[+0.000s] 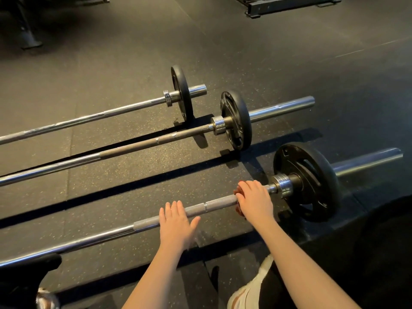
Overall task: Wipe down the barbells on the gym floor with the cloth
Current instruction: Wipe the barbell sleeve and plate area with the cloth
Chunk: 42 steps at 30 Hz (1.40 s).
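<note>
far barbell (pixel 100 114): upper left to centre, flat on the floor (pixel 111 63); touched by neither hand.
middle barbell (pixel 133 148): left edge to upper right, parallel to the far barbell and well apart from both hands; darker along the mid-shaft.
nearest barbell (pixel 100 237): lower left to right edge, raised off the floor at its right end by the plate, probably leaving room to wrap something round the shaft.
left hand (pixel 178 224): low centre, laid across the nearest barbell with straight fingers and spread thumb, gripping nothing; likely pressing down to stop the bar rolling during the wipe.
cloth (pixel 236 192): reddish, right of centre, bunched round the nearest barbell; mostly hidden, showing only as a rim at the left side of the right hand and a scrap below the palm.
right hand (pixel 255 202): just right of the left hand, curled over the cloth and clamping it to the shaft; cloth directly beneath the fingers and wrapped by them, not beside them.
collar (pixel 282 182): just right of the right hand, close to the fingertips but apart.
plate (pixel 307 181): right side, upright against the collar.
stage: judged as wiping the end of the first shaft, with two bars still to do.
</note>
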Each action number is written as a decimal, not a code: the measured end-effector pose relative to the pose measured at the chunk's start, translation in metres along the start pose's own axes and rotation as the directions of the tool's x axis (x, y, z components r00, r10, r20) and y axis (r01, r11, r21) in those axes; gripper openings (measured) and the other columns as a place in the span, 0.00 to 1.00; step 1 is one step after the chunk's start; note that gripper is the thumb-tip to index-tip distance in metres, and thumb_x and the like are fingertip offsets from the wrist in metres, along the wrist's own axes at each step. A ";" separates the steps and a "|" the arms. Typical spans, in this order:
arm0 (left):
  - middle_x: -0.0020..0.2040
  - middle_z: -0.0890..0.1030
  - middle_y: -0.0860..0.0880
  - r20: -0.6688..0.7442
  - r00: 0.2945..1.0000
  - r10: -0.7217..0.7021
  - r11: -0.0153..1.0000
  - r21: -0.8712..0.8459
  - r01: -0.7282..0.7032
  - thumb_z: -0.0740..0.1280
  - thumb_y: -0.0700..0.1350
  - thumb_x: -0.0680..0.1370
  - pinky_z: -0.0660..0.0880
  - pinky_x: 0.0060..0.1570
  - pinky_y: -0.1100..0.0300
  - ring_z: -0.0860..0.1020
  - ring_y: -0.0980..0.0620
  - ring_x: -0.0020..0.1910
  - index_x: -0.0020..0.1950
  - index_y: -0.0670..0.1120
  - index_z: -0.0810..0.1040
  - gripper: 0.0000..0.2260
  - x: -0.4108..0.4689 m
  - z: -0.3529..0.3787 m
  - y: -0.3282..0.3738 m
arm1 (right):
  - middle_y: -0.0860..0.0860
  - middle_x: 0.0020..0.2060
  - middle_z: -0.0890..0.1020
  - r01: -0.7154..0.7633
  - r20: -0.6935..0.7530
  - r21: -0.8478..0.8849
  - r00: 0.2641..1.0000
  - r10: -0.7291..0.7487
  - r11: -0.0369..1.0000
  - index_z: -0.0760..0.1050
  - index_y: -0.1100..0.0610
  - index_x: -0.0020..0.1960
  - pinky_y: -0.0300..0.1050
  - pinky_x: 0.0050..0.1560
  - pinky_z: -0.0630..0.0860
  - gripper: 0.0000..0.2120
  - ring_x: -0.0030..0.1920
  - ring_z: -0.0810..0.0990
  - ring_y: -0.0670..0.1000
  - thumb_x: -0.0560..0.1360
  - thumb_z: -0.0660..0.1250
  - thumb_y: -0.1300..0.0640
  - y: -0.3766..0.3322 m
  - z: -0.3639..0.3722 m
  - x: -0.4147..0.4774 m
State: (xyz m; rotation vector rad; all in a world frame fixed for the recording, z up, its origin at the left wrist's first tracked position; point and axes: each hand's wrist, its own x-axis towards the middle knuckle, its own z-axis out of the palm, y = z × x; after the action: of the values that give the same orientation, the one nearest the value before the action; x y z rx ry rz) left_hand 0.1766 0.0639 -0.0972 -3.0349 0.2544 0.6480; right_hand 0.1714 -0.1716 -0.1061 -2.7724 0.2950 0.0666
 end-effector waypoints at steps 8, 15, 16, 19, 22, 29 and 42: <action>0.79 0.44 0.43 -0.021 0.996 0.086 0.996 -0.021 -0.087 0.46 0.63 0.81 0.41 0.76 0.49 0.42 0.44 0.78 0.79 0.41 0.42 0.35 -0.008 -0.001 0.034 | 0.48 0.69 0.70 0.072 0.010 0.025 0.997 -0.072 0.997 0.67 0.51 0.71 0.51 0.74 0.61 0.19 0.72 0.63 0.51 0.80 0.62 0.54 -0.030 0.012 -0.013; 0.79 0.46 0.44 -0.069 0.987 0.144 0.986 -0.077 -0.149 0.46 0.62 0.82 0.44 0.76 0.48 0.43 0.44 0.78 0.79 0.42 0.44 0.33 -0.005 0.000 0.034 | 0.49 0.70 0.69 -0.161 -0.095 -0.044 0.983 0.156 0.986 0.66 0.49 0.71 0.53 0.73 0.64 0.21 0.73 0.63 0.52 0.79 0.63 0.51 0.013 0.005 -0.007; 0.79 0.46 0.44 -0.071 0.987 0.141 0.985 -0.088 -0.147 0.47 0.62 0.82 0.44 0.76 0.48 0.43 0.44 0.78 0.79 0.42 0.44 0.33 -0.006 0.000 0.037 | 0.50 0.73 0.67 -0.185 -0.097 -0.017 0.978 0.182 0.983 0.65 0.51 0.73 0.54 0.74 0.62 0.23 0.75 0.59 0.53 0.79 0.64 0.53 0.006 0.009 -0.012; 0.79 0.46 0.44 -0.062 0.989 0.132 0.980 -0.141 -0.140 0.47 0.61 0.82 0.43 0.76 0.48 0.42 0.44 0.78 0.79 0.42 0.44 0.33 -0.005 -0.004 0.053 | 0.50 0.75 0.63 -0.120 -0.055 0.000 0.991 0.120 0.993 0.63 0.51 0.74 0.53 0.76 0.57 0.24 0.77 0.55 0.53 0.80 0.63 0.54 -0.017 0.016 -0.024; 0.79 0.48 0.44 -0.050 0.984 0.169 0.969 -0.176 -0.176 0.48 0.61 0.82 0.44 0.76 0.48 0.44 0.44 0.78 0.79 0.42 0.46 0.33 0.000 -0.010 0.071 | 0.48 0.72 0.67 0.037 0.008 -0.064 0.999 -0.037 0.997 0.64 0.50 0.74 0.49 0.74 0.61 0.22 0.74 0.62 0.50 0.80 0.62 0.52 -0.007 -0.001 -0.014; 0.79 0.47 0.44 -0.044 0.985 0.166 0.970 -0.172 -0.171 0.48 0.61 0.82 0.42 0.76 0.48 0.43 0.44 0.78 0.79 0.42 0.45 0.33 0.001 -0.009 0.081 | 0.50 0.74 0.65 -0.171 -0.065 -0.028 0.984 0.168 0.985 0.63 0.51 0.74 0.53 0.75 0.60 0.24 0.77 0.56 0.53 0.80 0.63 0.55 0.006 -0.003 -0.019; 0.78 0.55 0.44 -0.110 0.979 0.171 0.974 -0.130 -0.185 0.48 0.59 0.82 0.46 0.76 0.48 0.47 0.44 0.78 0.78 0.42 0.52 0.30 0.030 -0.010 0.115 | 0.53 0.61 0.76 0.002 -0.009 -0.134 1.000 -0.004 0.991 0.73 0.53 0.64 0.54 0.67 0.67 0.23 0.64 0.72 0.56 0.70 0.74 0.58 0.018 -0.001 -0.002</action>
State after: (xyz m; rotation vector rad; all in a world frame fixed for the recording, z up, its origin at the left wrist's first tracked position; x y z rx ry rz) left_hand 0.1882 -0.0548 -0.0994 -3.2096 0.5115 0.5471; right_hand 0.1653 -0.1878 -0.1112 -2.9076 0.2991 0.0751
